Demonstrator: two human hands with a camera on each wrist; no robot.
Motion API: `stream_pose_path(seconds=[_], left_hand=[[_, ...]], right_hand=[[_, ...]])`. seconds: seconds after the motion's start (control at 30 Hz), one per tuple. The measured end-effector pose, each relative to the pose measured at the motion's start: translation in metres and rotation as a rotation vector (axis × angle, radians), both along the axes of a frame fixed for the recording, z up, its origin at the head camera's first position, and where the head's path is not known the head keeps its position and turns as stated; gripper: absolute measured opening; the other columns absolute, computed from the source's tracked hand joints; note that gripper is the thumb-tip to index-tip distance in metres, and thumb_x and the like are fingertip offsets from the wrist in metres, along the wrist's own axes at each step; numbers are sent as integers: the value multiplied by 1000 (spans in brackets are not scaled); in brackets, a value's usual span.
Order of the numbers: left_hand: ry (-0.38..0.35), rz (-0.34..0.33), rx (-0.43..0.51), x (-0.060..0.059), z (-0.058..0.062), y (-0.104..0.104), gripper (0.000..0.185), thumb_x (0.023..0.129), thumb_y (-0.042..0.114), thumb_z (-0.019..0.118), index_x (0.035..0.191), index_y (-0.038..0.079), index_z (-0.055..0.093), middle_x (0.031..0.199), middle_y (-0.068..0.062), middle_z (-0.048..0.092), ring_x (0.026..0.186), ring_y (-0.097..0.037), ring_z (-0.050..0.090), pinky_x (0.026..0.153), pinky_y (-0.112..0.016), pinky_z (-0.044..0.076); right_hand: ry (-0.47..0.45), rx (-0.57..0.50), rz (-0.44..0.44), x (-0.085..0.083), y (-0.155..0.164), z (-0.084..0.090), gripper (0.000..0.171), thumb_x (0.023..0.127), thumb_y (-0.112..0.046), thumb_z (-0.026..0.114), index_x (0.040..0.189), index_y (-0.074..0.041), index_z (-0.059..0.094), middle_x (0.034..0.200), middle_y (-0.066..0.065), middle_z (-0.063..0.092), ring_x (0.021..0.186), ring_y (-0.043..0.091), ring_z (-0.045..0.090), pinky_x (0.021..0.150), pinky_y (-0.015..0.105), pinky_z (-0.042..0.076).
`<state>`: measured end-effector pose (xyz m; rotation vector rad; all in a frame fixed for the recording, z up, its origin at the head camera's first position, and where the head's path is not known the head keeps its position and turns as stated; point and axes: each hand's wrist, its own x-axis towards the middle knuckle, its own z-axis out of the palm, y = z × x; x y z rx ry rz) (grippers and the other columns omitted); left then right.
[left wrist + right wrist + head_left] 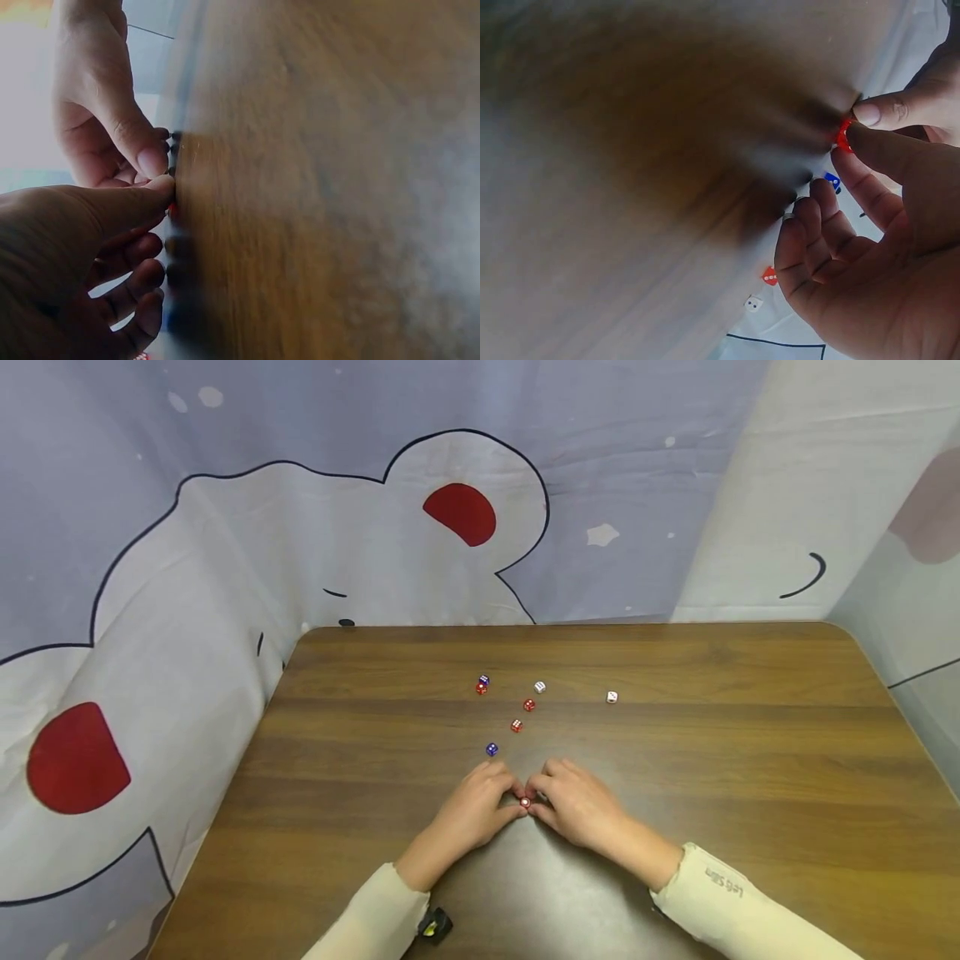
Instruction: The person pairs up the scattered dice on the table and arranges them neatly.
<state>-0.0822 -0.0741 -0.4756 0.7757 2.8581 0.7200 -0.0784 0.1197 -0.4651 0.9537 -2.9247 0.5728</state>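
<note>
1. Sleeves, cream, two: yours, entering from the near edge of the bench (pixel 750 760), forearms angled inward so the hands meet at the centre line.
2. Left hand (pixel 472 814): knuckles up, resting on the wood, thumb and forefinger closed onto the red die (pixel 525 802) from its left side. Remaining fingers are curled loosely underneath, which props the hand steady.
3. Right hand (pixel 577 806): mirror posture, thumb and forefinger pinching the same die from the right. In the right wrist view the two thumb tips meet on the red piece (pixel 844 135), so you hold it between both hands rather than in one.
4. Red die, item in hand: sits low, at or just above the bench surface, between your fingertips, near the bench's front half. A white face shows upward in the head view.
5. Blue die (pixel 492 749): loose, just beyond your left hand, apart from it.
6. Two red dice (pixel 517 725) (pixel 529 705): loose, lying in a rough line leading away from the blue one.
7. Stacked pair (pixel 482 684): a blue die touching a red one, farther back, left of centre.
8. White dice, two (pixel 540 687) (pixel 612 697): scattered at the back, well apart from each other.
9. Cartoon-print cloth (pixel 225 568): hung behind and to the sides, screening the bench.
</note>
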Motion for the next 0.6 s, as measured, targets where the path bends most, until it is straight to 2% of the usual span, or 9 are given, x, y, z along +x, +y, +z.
stream_pose_path(seconds=[0.27, 0.6], left_hand=[[2, 1, 6, 3, -1, -5, 14, 88, 27, 80, 94, 17, 74, 96, 9, 63, 98, -12, 57, 89, -32, 49], [-7, -2, 19, 6, 0, -11, 15, 87, 27, 81, 95, 16, 73, 97, 8, 64, 97, -12, 58, 89, -32, 49]], right_hand=[[21, -7, 5, 2, -5, -1, 14, 84, -25, 81, 89, -18, 70, 86, -4, 57, 82, 16, 56, 73, 35, 49], [37, -17, 10, 4, -9, -1, 14, 84, -25, 82, 88, -18, 69, 84, -5, 56, 80, 16, 54, 70, 34, 48]])
